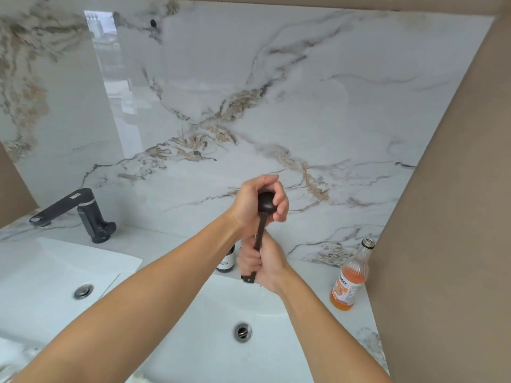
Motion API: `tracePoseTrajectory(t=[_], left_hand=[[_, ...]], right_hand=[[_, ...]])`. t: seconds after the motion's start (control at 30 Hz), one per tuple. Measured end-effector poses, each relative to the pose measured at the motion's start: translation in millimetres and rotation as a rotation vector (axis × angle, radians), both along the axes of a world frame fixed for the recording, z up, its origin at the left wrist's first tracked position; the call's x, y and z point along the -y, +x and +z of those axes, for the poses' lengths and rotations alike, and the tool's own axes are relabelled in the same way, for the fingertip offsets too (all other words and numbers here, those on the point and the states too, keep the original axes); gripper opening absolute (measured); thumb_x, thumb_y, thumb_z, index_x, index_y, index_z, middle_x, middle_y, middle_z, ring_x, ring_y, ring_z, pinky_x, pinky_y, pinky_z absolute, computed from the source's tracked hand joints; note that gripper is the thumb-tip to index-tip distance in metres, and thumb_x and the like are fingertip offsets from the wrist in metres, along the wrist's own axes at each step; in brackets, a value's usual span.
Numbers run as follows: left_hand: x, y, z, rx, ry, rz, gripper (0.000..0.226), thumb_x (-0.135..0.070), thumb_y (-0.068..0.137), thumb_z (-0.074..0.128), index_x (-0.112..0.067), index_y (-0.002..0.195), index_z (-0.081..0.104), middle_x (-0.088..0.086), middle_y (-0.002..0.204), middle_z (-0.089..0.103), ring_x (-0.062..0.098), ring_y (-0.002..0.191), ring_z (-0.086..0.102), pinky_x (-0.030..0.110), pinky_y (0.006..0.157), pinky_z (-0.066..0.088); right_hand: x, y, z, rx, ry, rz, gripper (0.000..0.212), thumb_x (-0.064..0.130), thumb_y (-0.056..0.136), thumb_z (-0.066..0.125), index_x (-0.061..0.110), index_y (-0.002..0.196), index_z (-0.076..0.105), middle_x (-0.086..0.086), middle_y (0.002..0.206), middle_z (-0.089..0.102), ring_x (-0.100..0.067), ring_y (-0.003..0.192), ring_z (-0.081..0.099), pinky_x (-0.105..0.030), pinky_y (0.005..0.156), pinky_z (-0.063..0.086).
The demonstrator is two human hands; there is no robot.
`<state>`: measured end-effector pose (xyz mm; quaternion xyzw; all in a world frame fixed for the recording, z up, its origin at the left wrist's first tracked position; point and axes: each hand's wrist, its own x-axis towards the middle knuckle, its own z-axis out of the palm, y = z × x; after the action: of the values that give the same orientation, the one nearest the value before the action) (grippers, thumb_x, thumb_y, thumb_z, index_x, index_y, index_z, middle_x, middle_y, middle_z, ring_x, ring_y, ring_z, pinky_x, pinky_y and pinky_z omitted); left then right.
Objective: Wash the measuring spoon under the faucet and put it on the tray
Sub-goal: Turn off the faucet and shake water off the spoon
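Observation:
I hold the black measuring spoon (265, 202) upright over the right-hand white sink (210, 341). My left hand (250, 201) cups its round bowl at the top, fingers curled around it. Lower down, my right hand (269, 262) is closed around the thin handle, whose end sticks out below the fist. A faint trickle of water seems to fall below my right hand into the basin. The faucet of this sink is hidden behind my hands. No tray is in view.
A black faucet (80, 211) stands on the marble counter behind a second sink (49, 272) at the left. A dark bottle (226, 259) stands behind my hands, and an open bottle of orange liquid (350, 280) by the brown right wall. The drain (242, 331) lies below.

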<state>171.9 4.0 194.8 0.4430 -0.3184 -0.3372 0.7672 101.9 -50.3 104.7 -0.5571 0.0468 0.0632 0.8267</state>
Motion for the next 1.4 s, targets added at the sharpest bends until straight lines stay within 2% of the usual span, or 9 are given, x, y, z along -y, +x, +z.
tracePoseTrajectory(t=[0.23,0.37,0.47,0.53,0.7,0.87,1.07,1.2,1.4], left_hand=[[2.5,3.7,-1.6,-0.148,-0.098,0.053,0.044,-0.027,0.091,0.042,-0.01,0.05,0.045,0.008,0.046,0.046,0.019,0.04,0.033,0.026,0.045,0.031],[-6.6,10.2,-15.2,-0.149,-0.034,0.136,0.036,-0.028,0.093,0.04,-0.011,0.061,0.045,0.005,0.059,0.043,0.02,0.052,0.033,0.03,0.052,0.028],[-14.4,17.7,-19.5,-0.15,0.052,0.205,0.02,-0.024,0.088,0.043,-0.013,0.073,0.051,0.003,0.07,0.04,0.018,0.06,0.035,0.031,0.059,0.03],[-20.0,25.5,-24.3,-0.088,0.191,0.251,0.014,-0.013,0.088,0.045,-0.012,0.083,0.058,0.004,0.074,0.042,0.018,0.065,0.04,0.032,0.064,0.035],[-40.3,35.8,-38.4,0.446,0.679,0.101,0.016,-0.013,0.09,0.068,-0.011,0.106,0.068,0.003,0.088,0.066,0.021,0.081,0.07,0.031,0.079,0.058],[-33.6,55.3,-48.3,1.065,1.331,0.254,0.035,-0.049,0.071,0.073,-0.015,0.07,0.064,0.002,0.063,0.072,0.016,0.056,0.068,0.025,0.053,0.052],[-76.4,75.9,-109.6,0.844,1.536,0.224,0.033,-0.039,0.077,0.07,-0.01,0.088,0.059,0.001,0.066,0.06,0.018,0.048,0.059,0.025,0.053,0.053],[-119.3,91.8,-144.5,0.674,1.549,0.158,0.032,-0.037,0.085,0.06,-0.009,0.069,0.054,0.002,0.047,0.062,0.024,0.037,0.062,0.02,0.041,0.048],[-145.3,96.2,-187.2,0.627,1.513,-0.022,0.032,-0.038,0.087,0.057,-0.007,0.095,0.056,0.012,0.083,0.065,0.031,0.062,0.067,0.035,0.073,0.063]], right_hand=[[-9.2,-29.9,-39.7,-0.106,0.006,-0.051,0.065,0.068,0.091,0.031,0.017,0.053,0.018,0.002,0.046,0.01,-0.017,0.048,0.006,-0.033,0.053,0.006],[0.5,-36.3,-57.4,-0.111,0.122,-0.068,0.065,0.072,0.089,0.036,0.014,0.059,0.042,-0.001,0.051,0.023,-0.017,0.051,0.016,-0.032,0.055,0.012],[4.9,-40.1,-64.9,-0.064,0.096,-0.111,0.045,0.056,0.092,0.052,0.014,0.076,0.055,-0.002,0.062,0.041,-0.016,0.055,0.032,-0.029,0.054,0.027],[5.6,-40.3,-71.0,-0.042,-0.155,-0.154,0.032,0.042,0.095,0.055,0.012,0.085,0.061,0.0,0.068,0.055,-0.015,0.062,0.043,-0.028,0.058,0.037],[-15.0,-33.4,-88.2,-0.113,-0.636,-0.138,0.027,0.025,0.099,0.044,0.025,0.088,0.069,0.011,0.087,0.074,-0.006,0.072,0.056,-0.02,0.073,0.042],[-23.8,-25.1,-100.4,-0.315,-0.527,-0.065,0.03,0.019,0.099,0.041,0.016,0.088,0.069,-0.001,0.094,0.078,-0.009,0.078,0.068,-0.02,0.074,0.043],[-52.2,-17.3,-114.7,-0.637,-0.611,-0.061,0.015,0.017,0.09,0.048,0.016,0.086,0.062,-0.004,0.084,0.072,0.0,0.05,0.064,-0.016,0.049,0.039],[-52.9,-9.8,-121.9,-0.654,-0.666,-0.216,0.012,0.016,0.088,0.063,0.009,0.079,0.061,-0.007,0.069,0.067,-0.016,0.064,0.063,-0.027,0.069,0.052],[-61.6,-2.8,-125.7,-0.778,-0.635,-0.287,0.014,0.018,0.091,0.065,0.007,0.083,0.062,-0.007,0.074,0.062,-0.022,0.079,0.057,-0.029,0.082,0.055]])
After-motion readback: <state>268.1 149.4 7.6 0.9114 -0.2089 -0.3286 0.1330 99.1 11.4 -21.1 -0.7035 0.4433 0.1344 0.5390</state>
